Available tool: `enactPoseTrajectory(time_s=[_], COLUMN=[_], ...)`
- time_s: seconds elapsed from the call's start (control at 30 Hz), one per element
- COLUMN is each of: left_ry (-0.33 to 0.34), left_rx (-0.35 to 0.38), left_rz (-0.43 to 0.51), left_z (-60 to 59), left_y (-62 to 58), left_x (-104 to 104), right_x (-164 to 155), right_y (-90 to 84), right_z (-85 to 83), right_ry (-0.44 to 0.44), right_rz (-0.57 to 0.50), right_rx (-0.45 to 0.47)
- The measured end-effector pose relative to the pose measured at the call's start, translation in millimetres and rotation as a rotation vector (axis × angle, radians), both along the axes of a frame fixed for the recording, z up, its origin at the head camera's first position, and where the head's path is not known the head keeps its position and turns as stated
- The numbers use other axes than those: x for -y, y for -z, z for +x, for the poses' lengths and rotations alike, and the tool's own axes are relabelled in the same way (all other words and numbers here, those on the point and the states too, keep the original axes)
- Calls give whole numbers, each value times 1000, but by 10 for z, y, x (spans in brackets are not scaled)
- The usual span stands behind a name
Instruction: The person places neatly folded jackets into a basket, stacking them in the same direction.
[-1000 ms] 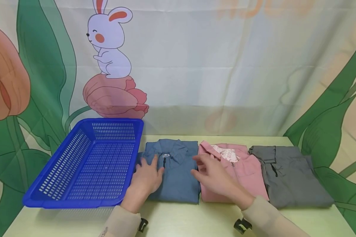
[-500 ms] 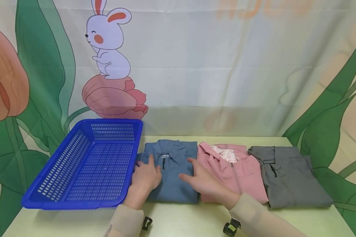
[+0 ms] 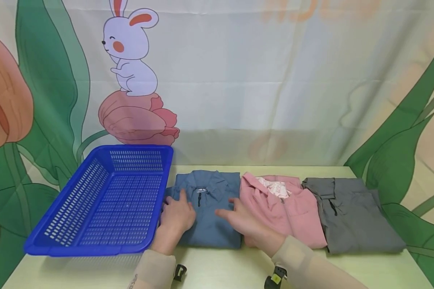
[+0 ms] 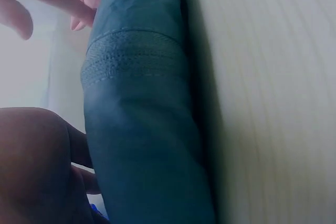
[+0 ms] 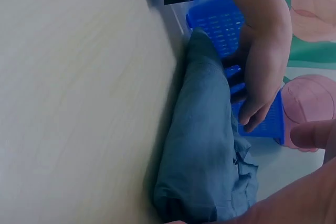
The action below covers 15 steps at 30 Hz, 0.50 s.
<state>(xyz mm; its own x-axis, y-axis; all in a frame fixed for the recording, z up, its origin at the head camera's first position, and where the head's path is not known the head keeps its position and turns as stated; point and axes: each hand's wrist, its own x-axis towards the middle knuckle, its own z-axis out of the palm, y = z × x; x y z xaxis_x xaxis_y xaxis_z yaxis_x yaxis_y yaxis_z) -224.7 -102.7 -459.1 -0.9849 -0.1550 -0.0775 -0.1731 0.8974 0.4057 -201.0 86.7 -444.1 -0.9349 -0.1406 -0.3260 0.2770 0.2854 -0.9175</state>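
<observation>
While flat, both hands' fingers [image 3: 182, 197] on blue shirt [image 3: 209, 224]

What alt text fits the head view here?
Both hands rest flat on a folded blue shirt, left hand near the blue basket, right hand at its other edge. Pink shirt and grey shirt lie alongside.

Layout on the table [image 3: 220, 269], head view. 3 folded shirts lie in a row: left shirt [image 3: 209, 224], middle shirt [image 3: 293, 212] at its 3 o'clock, right shirt [image 3: 354, 216] farthest toward 3 o'clock. The basket [image 3: 105, 200] sits at 9 o'clock of the left shirt, touching it. The left hand [image 3: 177, 214] and right hand [image 3: 240, 222] rest on the left shirt. A backdrop [image 3: 238, 80] hangs at 12 o'clock.
</observation>
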Motion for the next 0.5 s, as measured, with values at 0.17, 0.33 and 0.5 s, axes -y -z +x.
enactPoseTrajectory(time_s=[0.17,0.33,0.5], left_ry=[-15,-8,-4], left_rx=[-5,1,-3], left_rz=[15,10,12], left_z=[-13,-41,-50], left_y=[-6,28,32], left_x=[8,25,20], right_x=[-5,-36,-63], right_y=[-31,-45,-39], right_z=[-14,-52,-85], right_ry=[57,59,52], right_rz=[-68,-97,-88], right_rx=[59,79,69])
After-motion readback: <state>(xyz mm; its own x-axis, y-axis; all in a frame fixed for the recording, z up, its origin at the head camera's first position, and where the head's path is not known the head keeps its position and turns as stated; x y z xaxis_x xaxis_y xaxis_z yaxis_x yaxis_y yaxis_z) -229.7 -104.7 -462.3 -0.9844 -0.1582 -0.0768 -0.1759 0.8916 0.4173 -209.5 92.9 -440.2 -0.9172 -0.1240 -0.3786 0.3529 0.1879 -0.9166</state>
